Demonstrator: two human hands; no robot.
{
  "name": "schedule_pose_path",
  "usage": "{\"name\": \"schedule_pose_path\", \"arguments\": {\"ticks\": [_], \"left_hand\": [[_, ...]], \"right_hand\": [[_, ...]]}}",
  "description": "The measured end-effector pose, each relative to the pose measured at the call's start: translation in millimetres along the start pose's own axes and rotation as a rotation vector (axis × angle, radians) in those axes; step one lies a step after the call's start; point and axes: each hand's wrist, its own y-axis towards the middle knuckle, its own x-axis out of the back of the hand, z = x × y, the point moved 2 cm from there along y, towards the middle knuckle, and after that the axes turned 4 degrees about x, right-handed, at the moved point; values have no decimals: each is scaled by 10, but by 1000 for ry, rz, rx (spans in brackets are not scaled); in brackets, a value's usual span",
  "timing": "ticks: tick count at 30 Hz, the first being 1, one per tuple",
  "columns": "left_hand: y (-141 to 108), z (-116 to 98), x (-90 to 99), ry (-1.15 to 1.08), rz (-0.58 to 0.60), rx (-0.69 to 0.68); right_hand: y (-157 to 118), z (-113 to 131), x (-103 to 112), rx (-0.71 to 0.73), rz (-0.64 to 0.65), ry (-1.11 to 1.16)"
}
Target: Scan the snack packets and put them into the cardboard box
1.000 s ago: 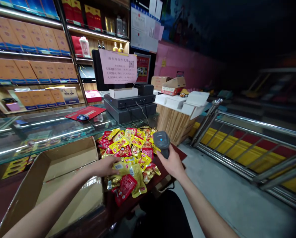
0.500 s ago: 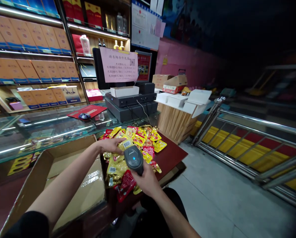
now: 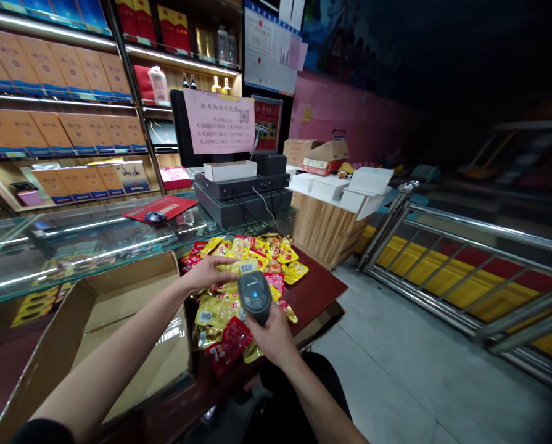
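Observation:
My left hand grips a yellow snack packet by one end, with its barcode label facing up. My right hand is closed around the handle of a grey handheld barcode scanner, whose head sits close to that label. Below both hands lies a loose pile of yellow and red foil snack packets. The pile covers a dark red tabletop. An open cardboard box stands just left of the pile, under my left forearm.
A glass display counter runs along the left, with a red mat and a computer mouse on it. Behind the pile stands a black till. A wooden counter holds white boxes. A metal railing lines the right.
My right hand has swung left with the scanner, from the pile's right side to just beside my left hand. My left hand has lifted a yellow packet and now holds it under the scanner.

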Motion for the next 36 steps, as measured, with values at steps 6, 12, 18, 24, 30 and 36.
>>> {"name": "schedule_pose_path", "arguments": {"ticks": [6,12,18,24,30,36], "left_hand": [[-159,-117,-6,45,-97,-72],[-180,-97,-5,-6,-194,-3],[-172,-50,21,-69,-155,22],[-157,-44,-6,-92,-136,38],[-161,-69,-39,-99,-122,46],[-205,-98,-54,10,-156,43]], "right_hand": [[-21,80,-8,25,6,12],[-16,87,-45,20,11,15],[-1,81,-50,28,9,18],[2,99,-41,26,-13,27],[19,102,8,-6,-49,23],[-3,67,-9,-12,-38,37]]}}
